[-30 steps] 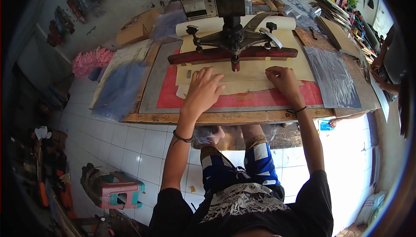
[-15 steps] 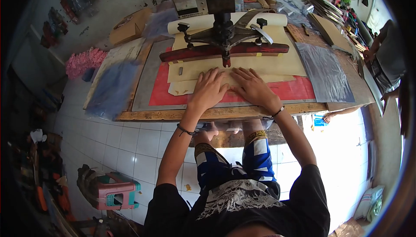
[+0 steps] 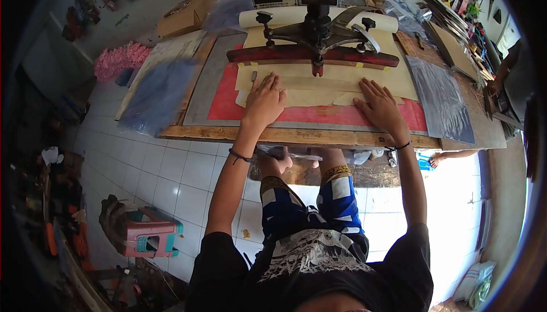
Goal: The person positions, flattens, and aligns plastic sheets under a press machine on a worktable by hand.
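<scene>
A pale yellow sheet point(image 3: 319, 87) lies over a red sheet point(image 3: 330, 116) on the work table. On the yellow sheet's left part rests my left hand point(image 3: 265, 100), flat with fingers stretched out, beside a small grey piece point(image 3: 254, 76). My right hand point(image 3: 380, 107) lies flat near the sheet's right part, its fingers spread and its palm over the red. Neither hand holds anything. Just beyond them, a black metal press head point(image 3: 319, 35) with a long red-and-black bar point(image 3: 347, 60) spans the sheet. Behind the bar lies a white roll point(image 3: 370, 22).
Bluish plastic sheets point(image 3: 159, 95) lie on the left, and a clear plastic sheet point(image 3: 441, 98) on the right. A cardboard box point(image 3: 185, 15) stands at the back left. The table's wooden front edge point(image 3: 296, 136) is close to me. At the far right is another person point(image 3: 510, 84).
My hands have moved apart from the middle of the sheet, the left one leftward and the right one rightward. The view has shifted slightly.
</scene>
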Available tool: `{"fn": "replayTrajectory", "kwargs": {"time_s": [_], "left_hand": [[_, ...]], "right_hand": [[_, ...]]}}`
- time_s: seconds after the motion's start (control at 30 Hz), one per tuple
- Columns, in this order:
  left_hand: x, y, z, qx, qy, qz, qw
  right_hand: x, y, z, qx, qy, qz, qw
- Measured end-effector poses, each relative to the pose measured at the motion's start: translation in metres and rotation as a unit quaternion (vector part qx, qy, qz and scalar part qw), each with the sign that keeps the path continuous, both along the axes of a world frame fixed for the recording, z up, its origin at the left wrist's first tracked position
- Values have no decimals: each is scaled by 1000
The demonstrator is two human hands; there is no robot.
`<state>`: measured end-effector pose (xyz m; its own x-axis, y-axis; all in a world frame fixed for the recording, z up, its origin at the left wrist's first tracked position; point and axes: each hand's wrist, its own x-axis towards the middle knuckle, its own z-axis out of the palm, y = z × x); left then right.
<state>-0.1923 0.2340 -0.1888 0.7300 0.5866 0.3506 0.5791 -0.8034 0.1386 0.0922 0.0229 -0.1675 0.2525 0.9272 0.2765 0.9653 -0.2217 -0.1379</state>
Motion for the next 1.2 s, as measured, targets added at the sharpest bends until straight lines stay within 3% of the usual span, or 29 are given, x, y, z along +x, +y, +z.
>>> {"fn": "replayTrajectory", "kwargs": {"time_s": [0.27, 0.37, 0.4, 0.5, 0.7, 1.0, 1.2], "left_hand": [[10, 17, 7, 10, 33, -15, 999], [5, 20, 5, -23, 18, -62, 998], [4, 20, 4, -21, 27, -54, 998], [8, 34, 7, -22, 81, -30, 996], [15, 62, 4, -50, 53, -16, 997], [10, 45, 29, -98, 71, -6, 993], [12, 50, 17, -101, 58, -6, 993]], "right_hand": [[7, 30, 16, 10, -3, 8, 1000], [3, 33, 15, -16, 81, 79, 993], [8, 38, 0, 6, 11, 115, 993], [16, 53, -6, 51, -2, 152, 987], [25, 72, 4, 29, 51, 158, 986], [27, 75, 10, 30, 53, 157, 986], [26, 72, 15, 19, 48, 162, 985]]}}
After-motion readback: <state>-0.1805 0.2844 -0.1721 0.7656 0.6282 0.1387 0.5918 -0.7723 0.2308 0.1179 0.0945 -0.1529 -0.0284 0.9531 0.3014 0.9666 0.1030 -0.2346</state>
